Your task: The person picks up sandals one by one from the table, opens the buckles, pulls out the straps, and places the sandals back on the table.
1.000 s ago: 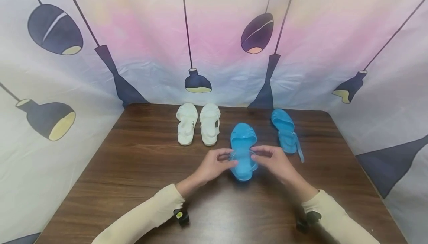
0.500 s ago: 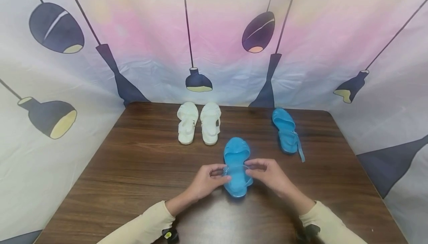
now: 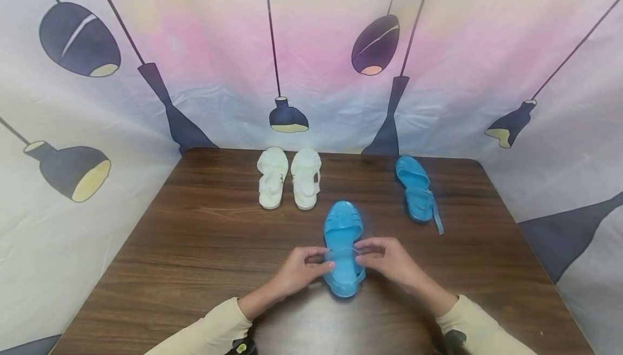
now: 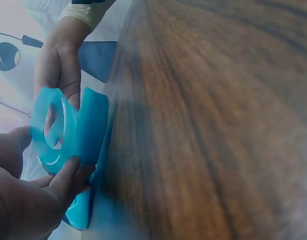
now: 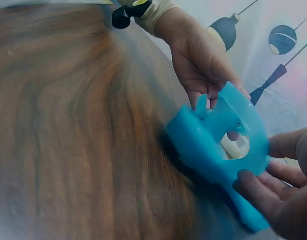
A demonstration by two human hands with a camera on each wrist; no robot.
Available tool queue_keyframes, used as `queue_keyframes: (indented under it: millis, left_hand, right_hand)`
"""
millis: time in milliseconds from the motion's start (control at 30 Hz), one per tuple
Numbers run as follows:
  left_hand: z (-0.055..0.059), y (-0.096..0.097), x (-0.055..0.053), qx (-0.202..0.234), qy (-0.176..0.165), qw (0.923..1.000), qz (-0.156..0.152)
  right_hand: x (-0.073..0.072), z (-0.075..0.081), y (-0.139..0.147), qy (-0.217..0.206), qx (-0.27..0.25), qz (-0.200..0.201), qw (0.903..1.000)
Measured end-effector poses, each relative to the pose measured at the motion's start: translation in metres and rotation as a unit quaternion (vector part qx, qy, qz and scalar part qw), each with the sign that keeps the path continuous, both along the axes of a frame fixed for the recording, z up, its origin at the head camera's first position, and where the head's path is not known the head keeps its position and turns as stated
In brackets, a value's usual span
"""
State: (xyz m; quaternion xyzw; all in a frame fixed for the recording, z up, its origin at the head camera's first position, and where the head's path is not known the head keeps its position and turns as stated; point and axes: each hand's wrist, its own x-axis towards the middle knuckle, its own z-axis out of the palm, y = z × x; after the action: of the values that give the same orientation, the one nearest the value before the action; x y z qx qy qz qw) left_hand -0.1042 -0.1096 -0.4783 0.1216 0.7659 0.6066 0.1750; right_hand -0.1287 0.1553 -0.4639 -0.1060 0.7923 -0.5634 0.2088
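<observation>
Both hands are holding one blue sandal [image 3: 343, 224], which is in front of the person at the middle of the table [image 3: 194, 268], with its toe turned away. The left hand [image 3: 298, 272] pinches the strap part at one side; the right hand [image 3: 389, 260] pinches it at the other side. The hands are apart, with the sandal between them. In the head view, the fingers cover parts of the strap, so its buckle is difficult to make out. Whether the sole touches the table, one cannot tell with certainty.

In total there are four sandals, two blue and two white. The other blue sandal [image 3: 413, 184] lies near the far edge, to the right, its loose strap hanging out on the table. One white sandal [image 3: 272, 179] and a second white sandal [image 3: 305, 179] lie side by side, farther left.

The sleeves [image 3: 209, 325] are cut off by the lower border. On the cloth [image 3: 214, 41] behind, seven lamps with cords are printed; two more dark shapes are cut by the borders.
</observation>
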Motion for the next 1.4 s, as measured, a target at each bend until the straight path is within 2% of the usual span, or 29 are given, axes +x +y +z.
queue_keyframes:
  millis: [100, 200, 300, 500, 600, 733, 867, 1000, 1133, 1267, 1400]
  left_hand:
    - [-0.002, -0.001, 0.001, -0.002, -0.003, 1.0000, -0.002]
    - [-0.002, -0.002, 0.001, 0.006, -0.010, 0.9999, -0.004]
    - [-0.001, -0.003, 0.001, 0.011, -0.022, 0.9997, -0.003]
    - [0.002, -0.007, 0.003, -0.027, -0.030, 0.9992, 0.000]
    - [-0.001, -0.008, 0.003, -0.020, -0.040, 0.9990, -0.004]
    - [-0.005, -0.009, 0.002, 0.011, -0.051, 0.9986, -0.012]
    - [-0.005, -0.010, 0.002, 0.025, -0.054, 0.9980, -0.019]
    - [0.000, -0.012, 0.001, 0.002, -0.052, 0.9984, -0.022]
    - [0.006, -0.015, -0.002, -0.033, -0.054, 0.9978, -0.021]
    - [0.006, -0.015, -0.006, -0.038, -0.057, 0.9970, -0.034]
    - [0.001, -0.013, -0.008, -0.032, -0.053, 0.9970, -0.046]
  right_hand:
    - [-0.004, 0.003, -0.002, 0.049, 0.042, 0.020, 0.9977]
    - [-0.010, 0.008, -0.008, 0.106, 0.085, 0.033, 0.9902]
    - [-0.016, 0.015, -0.016, 0.133, 0.107, 0.049, 0.9841]
    - [-0.024, 0.021, -0.033, 0.145, 0.133, 0.117, 0.9734]
    - [-0.027, 0.019, -0.039, 0.156, 0.150, 0.140, 0.9662]
    - [-0.028, 0.020, -0.045, 0.157, 0.165, 0.156, 0.9610]
    - [-0.031, 0.020, -0.049, 0.145, 0.174, 0.180, 0.9571]
    - [-0.035, 0.018, -0.048, 0.133, 0.176, 0.200, 0.9547]
    - [-0.037, 0.016, -0.045, 0.142, 0.166, 0.215, 0.9518]
    - [-0.039, 0.014, -0.043, 0.167, 0.158, 0.228, 0.9460]
    - [-0.037, 0.012, -0.043, 0.188, 0.153, 0.230, 0.9425]
